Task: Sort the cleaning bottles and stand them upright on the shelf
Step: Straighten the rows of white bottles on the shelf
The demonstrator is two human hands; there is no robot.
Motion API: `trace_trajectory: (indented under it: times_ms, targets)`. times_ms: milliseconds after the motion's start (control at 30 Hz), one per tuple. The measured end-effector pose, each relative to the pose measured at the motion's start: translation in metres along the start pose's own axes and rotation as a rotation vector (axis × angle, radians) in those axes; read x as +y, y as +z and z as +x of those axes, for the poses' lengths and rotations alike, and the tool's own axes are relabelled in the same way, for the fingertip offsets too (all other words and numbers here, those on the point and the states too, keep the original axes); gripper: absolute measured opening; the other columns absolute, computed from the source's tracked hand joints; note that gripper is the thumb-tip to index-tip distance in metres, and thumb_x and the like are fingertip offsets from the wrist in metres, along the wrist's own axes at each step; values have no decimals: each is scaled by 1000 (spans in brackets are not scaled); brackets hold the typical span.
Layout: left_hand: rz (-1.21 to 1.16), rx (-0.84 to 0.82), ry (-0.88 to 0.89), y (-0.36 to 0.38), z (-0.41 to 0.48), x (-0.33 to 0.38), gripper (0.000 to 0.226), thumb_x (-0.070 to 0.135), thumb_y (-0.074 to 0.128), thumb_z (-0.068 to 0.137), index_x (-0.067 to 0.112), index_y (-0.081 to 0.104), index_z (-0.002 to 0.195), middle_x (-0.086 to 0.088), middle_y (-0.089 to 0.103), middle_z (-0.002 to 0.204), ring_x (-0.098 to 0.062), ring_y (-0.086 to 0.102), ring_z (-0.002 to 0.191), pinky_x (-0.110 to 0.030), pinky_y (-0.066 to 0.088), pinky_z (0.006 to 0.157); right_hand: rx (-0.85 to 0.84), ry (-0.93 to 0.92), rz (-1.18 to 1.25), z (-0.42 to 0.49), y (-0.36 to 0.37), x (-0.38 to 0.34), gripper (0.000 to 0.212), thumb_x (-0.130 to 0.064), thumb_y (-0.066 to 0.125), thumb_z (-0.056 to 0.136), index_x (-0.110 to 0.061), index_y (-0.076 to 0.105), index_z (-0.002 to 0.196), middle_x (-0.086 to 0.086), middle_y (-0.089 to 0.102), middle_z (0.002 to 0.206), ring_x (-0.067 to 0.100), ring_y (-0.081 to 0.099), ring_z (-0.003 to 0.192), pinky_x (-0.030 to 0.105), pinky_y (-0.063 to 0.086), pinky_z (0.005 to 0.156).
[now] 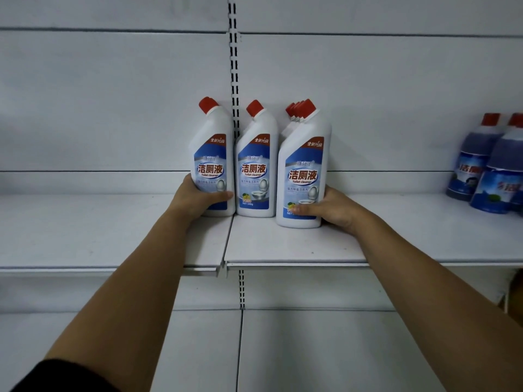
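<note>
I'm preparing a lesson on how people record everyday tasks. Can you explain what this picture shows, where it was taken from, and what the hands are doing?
There is no machine here. A person wears a camera on the head, which looks forward and down at two bare arms. On a white shelf stand white toilet cleaner bottles with red caps, all upright. The left hand grips the left bottle; the right hand grips the front right bottle, with more lined up behind it. A middle bottle stands free. Blue bottles stand far right.

We see white toilet-cleaner bottles with red caps and blue-and-white labels on a white shelf; far right, dark blue bottles wear red caps too.
</note>
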State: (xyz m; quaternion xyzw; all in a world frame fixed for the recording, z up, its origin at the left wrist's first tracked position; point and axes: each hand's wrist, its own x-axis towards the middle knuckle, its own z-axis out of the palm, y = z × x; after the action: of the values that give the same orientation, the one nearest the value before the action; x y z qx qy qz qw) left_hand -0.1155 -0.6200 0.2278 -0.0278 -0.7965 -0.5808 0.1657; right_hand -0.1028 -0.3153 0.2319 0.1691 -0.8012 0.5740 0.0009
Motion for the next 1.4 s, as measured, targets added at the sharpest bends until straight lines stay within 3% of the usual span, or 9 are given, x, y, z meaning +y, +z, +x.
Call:
trace_trajectory:
  times_ms: [133,300,400,500,700,967,1133,1233,1400]
  targets:
    - [46,14,-22,0,-2,1,70,34,93,62,21,59,121,-3,70,112,-21,69,100,-43,58,90,2,-5,-8,-1,1,-1,66,-32,87,63,-24,62,123,-7,73,112,14,69,104,41,52,99]
    - [128,49,-67,-1,-3,-3,101,68,90,37,24,56,122,3,70,109,-16,70,96,-40,60,85,-18,34,-117,-7,-1,-6,64,-43,83,66,-27,61,124,-8,70,118,14,66,108,40,49,103]
    - [184,69,-108,4,-17,8,89,57,88,59,16,47,127,3,63,114,-18,63,101,-36,54,89,-51,105,-310,-15,-2,-9,57,-59,69,77,-32,59,125,-11,64,121,16,61,113,36,44,105]
    - [282,68,-149,6,-24,11,77,43,81,77,12,38,132,-2,55,118,-19,54,102,-35,48,87,-77,167,-472,-26,1,-8,95,-85,55,65,-28,50,141,-7,58,133,19,56,118,39,40,108]
    - [626,2,-228,1,-43,12,77,59,72,79,11,42,132,-11,59,130,-30,58,115,-45,46,102,-30,226,-716,-43,1,3,62,-60,49,92,-20,47,139,2,54,142,24,54,123,39,41,106]
    - [966,-31,-218,3,-77,17,68,65,44,85,17,48,134,-9,59,132,-29,55,118,-45,44,102,200,134,-910,-58,8,3,41,-48,47,94,-17,64,115,7,67,114,24,58,89,30,46,76]
    - [1041,-70,-126,3,-97,20,61,61,39,91,23,49,137,-7,57,135,-28,53,118,-45,45,100,309,55,-973,-74,11,1,27,-35,52,92,-13,65,87,7,64,88,23,56,74,28,42,62]
    - [1017,-82,-43,0,-108,21,54,57,40,92,26,53,134,-6,60,131,-26,55,114,-43,48,95,396,-33,-926,-82,24,1,22,-29,57,89,-10,69,85,9,64,87,22,54,70,26,39,59]
    - [952,-176,51,-17,-118,21,52,55,46,94,23,56,134,-9,57,133,-26,54,115,-41,47,95,269,-83,-825,-81,71,-22,16,-24,60,84,-15,72,87,5,68,95,21,61,82,28,49,68]
